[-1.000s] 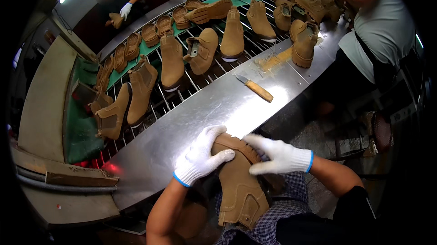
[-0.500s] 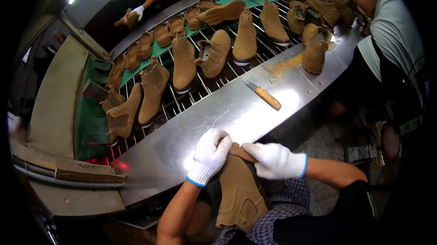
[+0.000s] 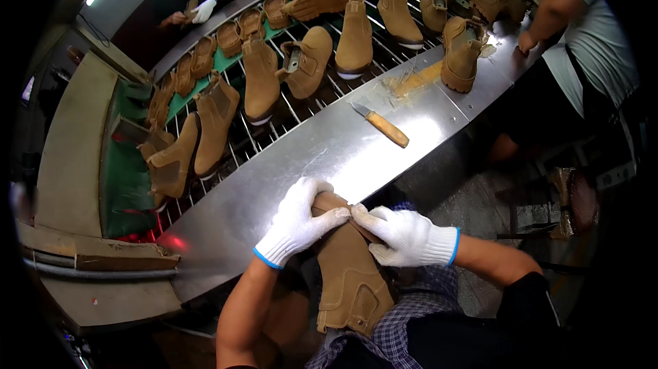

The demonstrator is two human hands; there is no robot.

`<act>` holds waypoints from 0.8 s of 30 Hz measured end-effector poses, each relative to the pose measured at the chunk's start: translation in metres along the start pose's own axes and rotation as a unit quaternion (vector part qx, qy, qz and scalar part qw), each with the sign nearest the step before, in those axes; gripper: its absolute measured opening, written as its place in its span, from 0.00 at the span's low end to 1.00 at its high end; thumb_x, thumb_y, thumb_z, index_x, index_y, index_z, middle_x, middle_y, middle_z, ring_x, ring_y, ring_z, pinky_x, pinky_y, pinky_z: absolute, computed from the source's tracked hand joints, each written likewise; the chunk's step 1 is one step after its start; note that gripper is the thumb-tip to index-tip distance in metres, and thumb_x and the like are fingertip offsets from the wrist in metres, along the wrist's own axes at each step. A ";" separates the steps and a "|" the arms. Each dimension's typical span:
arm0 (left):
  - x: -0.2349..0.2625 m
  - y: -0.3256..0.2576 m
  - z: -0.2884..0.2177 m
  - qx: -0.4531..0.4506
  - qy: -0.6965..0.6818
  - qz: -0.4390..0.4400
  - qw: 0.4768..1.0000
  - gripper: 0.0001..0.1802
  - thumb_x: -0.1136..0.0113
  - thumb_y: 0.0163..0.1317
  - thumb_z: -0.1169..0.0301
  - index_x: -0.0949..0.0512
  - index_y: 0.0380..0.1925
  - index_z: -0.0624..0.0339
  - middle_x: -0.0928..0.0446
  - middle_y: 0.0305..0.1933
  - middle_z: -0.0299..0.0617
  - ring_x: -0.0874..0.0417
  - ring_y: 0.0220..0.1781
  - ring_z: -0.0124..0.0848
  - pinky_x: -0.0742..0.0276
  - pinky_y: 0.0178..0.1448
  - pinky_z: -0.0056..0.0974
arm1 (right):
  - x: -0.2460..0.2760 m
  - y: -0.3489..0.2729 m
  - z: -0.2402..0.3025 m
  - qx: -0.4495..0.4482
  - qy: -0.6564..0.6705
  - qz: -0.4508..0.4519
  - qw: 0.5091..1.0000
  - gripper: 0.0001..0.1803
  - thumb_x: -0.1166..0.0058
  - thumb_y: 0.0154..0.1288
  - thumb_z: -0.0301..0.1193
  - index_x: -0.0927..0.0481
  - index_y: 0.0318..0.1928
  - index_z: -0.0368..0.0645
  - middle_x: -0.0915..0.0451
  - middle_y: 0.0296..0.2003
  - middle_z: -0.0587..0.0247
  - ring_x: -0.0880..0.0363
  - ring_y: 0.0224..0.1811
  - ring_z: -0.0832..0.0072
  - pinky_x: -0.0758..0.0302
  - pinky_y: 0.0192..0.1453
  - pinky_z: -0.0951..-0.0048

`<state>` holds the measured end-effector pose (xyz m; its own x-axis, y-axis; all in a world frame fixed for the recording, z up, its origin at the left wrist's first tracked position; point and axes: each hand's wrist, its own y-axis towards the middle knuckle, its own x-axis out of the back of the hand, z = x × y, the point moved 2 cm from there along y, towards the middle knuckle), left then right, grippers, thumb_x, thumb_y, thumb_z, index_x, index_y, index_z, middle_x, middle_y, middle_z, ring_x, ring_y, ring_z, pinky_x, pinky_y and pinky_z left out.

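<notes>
A tan suede ankle boot (image 3: 348,266) lies against my lap with its toe pointing away from me. At the toe end a smooth brown strip (image 3: 331,202), which looks like the edge of a sole, runs along the boot's rim. My left hand (image 3: 298,222), in a white knit glove, is wrapped round the toe with its thumb pressed near the strip. My right hand (image 3: 413,236), gloved alike, pinches the strip on the boot's right side. The fingertips of both hands nearly meet. The boot's underside is hidden.
Beyond a shiny metal ledge (image 3: 274,177), several tan boots (image 3: 260,84) stand on a barred conveyor. Brown soles (image 3: 228,38) line its far side. A wooden-handled knife (image 3: 387,129) lies on the ledge. People work at the right and far side.
My left hand has opened round more of the toe, with its thumb now reaching across. My right hand has moved slightly down and its fingers have closed in. The whole view has shifted a little.
</notes>
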<state>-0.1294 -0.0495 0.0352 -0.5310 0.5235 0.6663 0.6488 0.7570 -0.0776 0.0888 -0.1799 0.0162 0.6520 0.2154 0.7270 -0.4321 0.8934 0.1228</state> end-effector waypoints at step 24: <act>-0.045 -0.007 0.053 0.041 -0.426 -0.182 0.885 0.22 0.38 0.78 0.69 0.22 0.66 0.69 0.13 0.55 0.50 0.14 0.61 0.34 0.20 0.70 0.39 | 0.001 0.101 -0.014 -0.288 0.169 0.165 0.928 0.40 0.39 0.73 0.60 0.20 0.59 0.30 0.12 0.45 0.47 0.12 0.47 0.64 0.17 0.52 0.64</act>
<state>-0.1385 -0.0574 -0.0334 -0.9376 0.3182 -0.1400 0.3275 0.9435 -0.0493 0.0545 -0.0839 0.0193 0.7440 0.5387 0.3953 -0.3012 0.7985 -0.5212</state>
